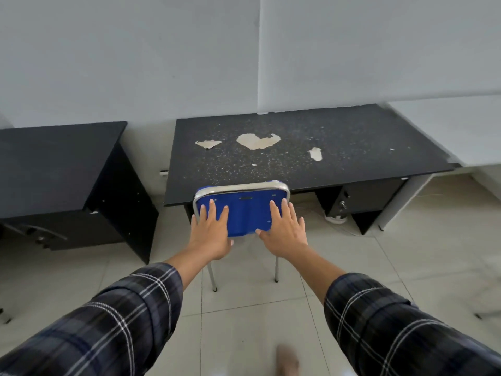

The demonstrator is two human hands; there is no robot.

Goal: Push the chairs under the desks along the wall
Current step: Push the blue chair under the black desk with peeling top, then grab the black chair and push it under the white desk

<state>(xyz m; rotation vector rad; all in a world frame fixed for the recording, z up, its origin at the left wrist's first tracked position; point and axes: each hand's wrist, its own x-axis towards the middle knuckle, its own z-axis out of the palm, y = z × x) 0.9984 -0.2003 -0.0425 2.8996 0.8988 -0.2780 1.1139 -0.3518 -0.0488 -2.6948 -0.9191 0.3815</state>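
Note:
A chair with a blue backrest [245, 213] and chrome frame stands at the front edge of a black desk [352, 153] against the wall. Its seat is hidden under the desktop, and two rear legs show on the floor. My left hand [210, 232] lies flat on the left side of the backrest, fingers spread. My right hand [283, 229] lies flat on the right side in the same way. Neither hand wraps around the frame.
A second black desk [54, 164] stands to the left along the wall, with a gap between the two. The main desktop has peeled patches and white specks. A drawer unit [368, 199] with a lock sits under its right side. White cables lie on the tiled floor [406, 267].

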